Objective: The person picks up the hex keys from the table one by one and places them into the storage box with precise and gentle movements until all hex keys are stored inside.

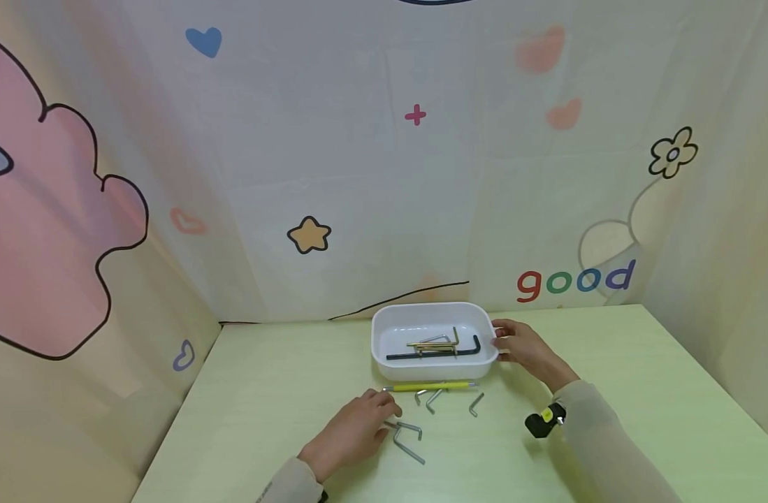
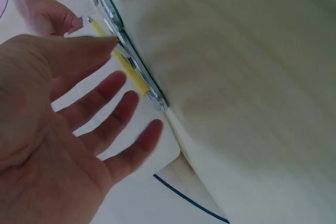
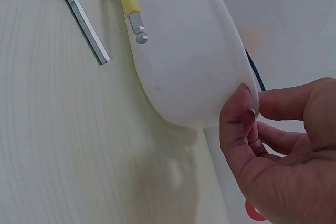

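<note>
At the rim of a white plastic tray (image 1: 437,371), my right hand (image 1: 527,349) grips the right end between thumb and fingers. Inside the tray lie a long black hex key (image 1: 434,354), some brass-coloured ones and a silver one. A yellow-sleeved hex key (image 1: 429,386) lies along the tray's near side, with small silver hex keys (image 1: 432,403) just in front. My left hand (image 1: 352,429) is low over the table, its fingers spread and loosely bent in the left wrist view. Its fingertips are close beside two silver hex keys (image 1: 409,447), one partly hidden by the hand.
Another short silver hex key (image 1: 476,405) rests on the pale wooden table (image 1: 264,391), right of the others. Behind the tray hangs a printed curtain (image 1: 384,209) that also closes off both sides. A black device with a yellow mark (image 1: 546,419) sits at the right wrist.
</note>
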